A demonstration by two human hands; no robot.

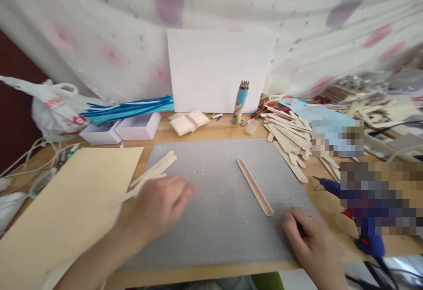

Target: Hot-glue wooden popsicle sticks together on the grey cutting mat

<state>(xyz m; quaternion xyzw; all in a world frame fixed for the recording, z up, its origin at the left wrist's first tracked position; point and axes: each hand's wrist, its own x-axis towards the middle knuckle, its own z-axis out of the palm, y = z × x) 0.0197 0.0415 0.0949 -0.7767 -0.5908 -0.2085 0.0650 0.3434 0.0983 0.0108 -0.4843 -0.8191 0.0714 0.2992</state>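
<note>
My left hand point(165, 202) is smeared by motion over the left side of the grey cutting mat point(211, 237). Its fingers look bent, but I cannot make out anything in them. Just behind it several craft sticks point(158, 166) lie across the mat's left edge, partly covered by the hand. My right hand point(309, 239) rests in a loose fist at the mat's right front, with nothing visible inside. One wide craft stick point(254, 186) lies slantwise on the mat, its near end a little to the left of the right hand and apart from it.
At right are a blue glue gun point(366, 219) and a heap of craft sticks point(287, 135). A pencil tube point(240, 102), a bundle of sticks point(189, 122), white boxes point(139, 126) and blue pipe cleaners point(132, 108) stand behind. Tan board point(72, 193) lies left.
</note>
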